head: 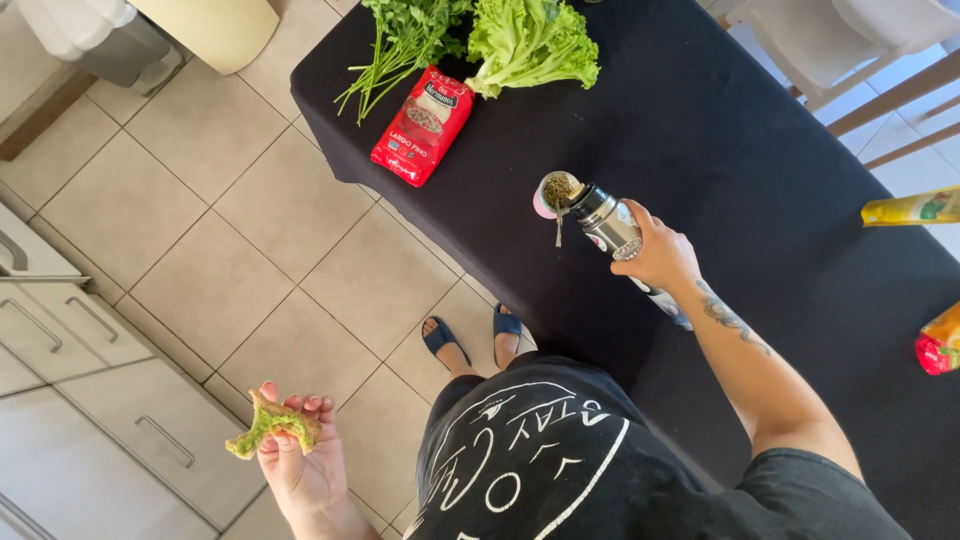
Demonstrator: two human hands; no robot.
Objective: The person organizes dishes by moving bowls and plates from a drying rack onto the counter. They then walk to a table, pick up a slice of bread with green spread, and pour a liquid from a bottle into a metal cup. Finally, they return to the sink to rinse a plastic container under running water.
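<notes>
My right hand (662, 252) grips a steel thermos flask (608, 220), tilted so its spout points into a small pink cup (553, 193) filled with green herb, a metal straw standing in it. The cup stands near the left edge of the black table (720, 130). My left hand (300, 455) is held out over the tiled floor, away from the table, and holds a bitten piece of toast with green spread (270, 425).
At the table's far end lie a red packet (423, 126), a bunch of parsley (405, 40) and a lettuce head (530, 42). A yellow packet (912, 207) and a red-orange one (940, 340) lie at the right. Grey drawers (90, 400) stand left.
</notes>
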